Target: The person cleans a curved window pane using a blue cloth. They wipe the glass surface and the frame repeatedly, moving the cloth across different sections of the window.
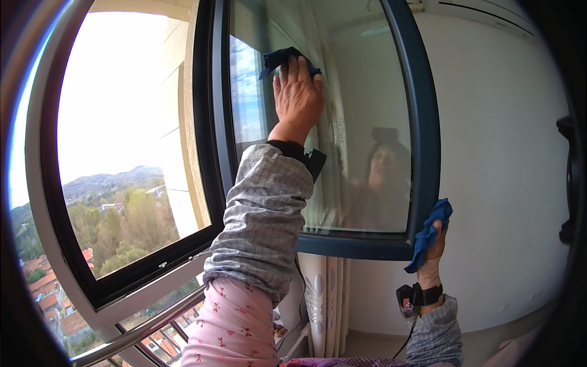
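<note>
My left hand (298,98) is raised high with its fingers stretched out, pressing a dark blue cloth (278,59) against the glass pane (361,98) of an open window sash. The cloth is bunched beneath the fingertips and sticks out past them on both sides. Lower down at the right, my right hand (434,248) grips another blue cloth (430,235) at the lower right corner of the dark sash frame (425,122). That cloth lies between the palm and the frame; most of the right fingers are hidden behind it.
Left of the sash is an open window frame (116,287), with trees and rooftops far below outside. A metal railing (147,327) runs along the lower left. Under the sash hangs a pale curtain (327,300). A white wall (501,153) stands at the right, with an air conditioner (489,13) above.
</note>
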`<state>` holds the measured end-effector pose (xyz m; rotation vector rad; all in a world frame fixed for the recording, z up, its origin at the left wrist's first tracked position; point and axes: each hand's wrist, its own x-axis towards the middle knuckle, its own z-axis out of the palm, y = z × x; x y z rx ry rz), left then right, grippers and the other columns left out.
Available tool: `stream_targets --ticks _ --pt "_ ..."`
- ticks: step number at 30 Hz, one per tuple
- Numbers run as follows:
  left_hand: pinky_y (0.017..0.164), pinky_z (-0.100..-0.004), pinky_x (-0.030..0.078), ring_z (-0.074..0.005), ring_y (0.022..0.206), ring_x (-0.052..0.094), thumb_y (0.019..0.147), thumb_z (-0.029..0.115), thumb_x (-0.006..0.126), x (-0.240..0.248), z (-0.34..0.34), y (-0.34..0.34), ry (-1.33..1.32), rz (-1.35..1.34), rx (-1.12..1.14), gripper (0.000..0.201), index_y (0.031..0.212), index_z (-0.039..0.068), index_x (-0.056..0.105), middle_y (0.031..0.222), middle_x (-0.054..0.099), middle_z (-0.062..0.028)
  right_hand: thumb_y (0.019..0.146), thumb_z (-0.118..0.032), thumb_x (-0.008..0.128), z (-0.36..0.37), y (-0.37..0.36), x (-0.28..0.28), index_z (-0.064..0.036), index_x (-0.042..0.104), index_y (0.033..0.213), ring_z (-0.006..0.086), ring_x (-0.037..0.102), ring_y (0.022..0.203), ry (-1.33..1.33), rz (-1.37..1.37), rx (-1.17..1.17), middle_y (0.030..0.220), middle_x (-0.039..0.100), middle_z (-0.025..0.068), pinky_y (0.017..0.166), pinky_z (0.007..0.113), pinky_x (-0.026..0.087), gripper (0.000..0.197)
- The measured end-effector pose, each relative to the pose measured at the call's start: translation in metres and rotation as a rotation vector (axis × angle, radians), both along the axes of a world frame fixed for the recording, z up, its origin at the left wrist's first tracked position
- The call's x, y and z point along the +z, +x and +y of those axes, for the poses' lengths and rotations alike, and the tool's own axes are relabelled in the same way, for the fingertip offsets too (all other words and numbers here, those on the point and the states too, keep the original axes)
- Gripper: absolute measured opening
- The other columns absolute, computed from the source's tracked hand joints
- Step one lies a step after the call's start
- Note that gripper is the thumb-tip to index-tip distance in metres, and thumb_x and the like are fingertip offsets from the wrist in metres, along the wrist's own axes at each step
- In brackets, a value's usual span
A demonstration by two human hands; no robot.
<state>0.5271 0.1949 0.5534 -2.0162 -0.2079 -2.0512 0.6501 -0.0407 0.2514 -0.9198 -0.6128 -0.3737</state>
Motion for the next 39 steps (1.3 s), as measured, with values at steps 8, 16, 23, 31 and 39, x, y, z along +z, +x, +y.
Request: stream_targets --ticks 8,16,23,31,39 --pt "0.123 -0.0524 0.016 -0.0353 0.118 0.06 0.102 0.033 0.047 -0.04 -0.072 0.04 0.424 0.207 -0.095 0.056 0.151 0.006 0.042 0.118 0.066 -0.0154 0.09 -0.079 0.047 0.0 0.012 -0.006 -0.0112 0.048 0.12 0.0148 0.048 0.08 -0.059 -0.062 -0.129 0.094 0.044 0.0015 0.072 0.026 0.044 0.074" --pt "0.117 -0.0457 0.03 -0.0359 0.141 0.041 0.099 0.023 0.052 -0.071 0.059 -0.039 0.062 -0.017 0.067 0.056 0.15 0.002 0.041 0.156 0.041 -0.0188 0.092 -0.075 0.051 0.006 0.022 -0.013 -0.0121 0.05 0.117 0.0092 0.046 0.074 0.101 0.046 0.027 0.089 0.042 -0.0012 0.062 0.021 0.038 0.068" --pt "0.085 -0.0409 0.052 -0.0362 0.101 0.065 0.094 0.007 0.06 -0.223 0.026 -0.112 -0.187 0.071 -0.209 0.033 0.127 0.006 0.06 0.109 0.068 -0.0152 0.097 -0.057 0.062 -0.015 0.027 -0.01 -0.0121 0.054 0.117 0.0063 0.046 0.072 0.094 -0.061 0.137 0.083 0.044 -0.0057 0.062 0.019 0.038 0.05" --pt "0.096 -0.0384 0.048 -0.0266 0.11 0.062 0.084 0.05 0.08 -0.385 -0.055 -0.151 -0.993 0.808 -1.358 0.097 0.155 0.008 0.03 0.13 0.057 -0.0161 0.089 -0.018 0.076 0.021 -0.137 -0.011 -0.0046 0.063 0.125 0.0315 0.065 0.101 -0.515 -0.737 -0.139 0.114 0.065 0.0146 0.089 0.037 0.053 0.041" --pt "0.087 -0.0377 0.059 -0.0218 0.1 0.07 0.103 0.043 0.057 -0.395 -0.032 -0.156 -1.619 -0.177 -1.594 0.043 0.128 0.008 0.057 0.115 0.068 -0.0104 0.09 -0.032 0.075 0.048 -0.179 -0.055 -0.0079 0.052 0.141 0.037 0.053 0.128 -0.66 -0.843 0.003 0.144 0.051 0.017 0.108 0.045 0.044 0.061"
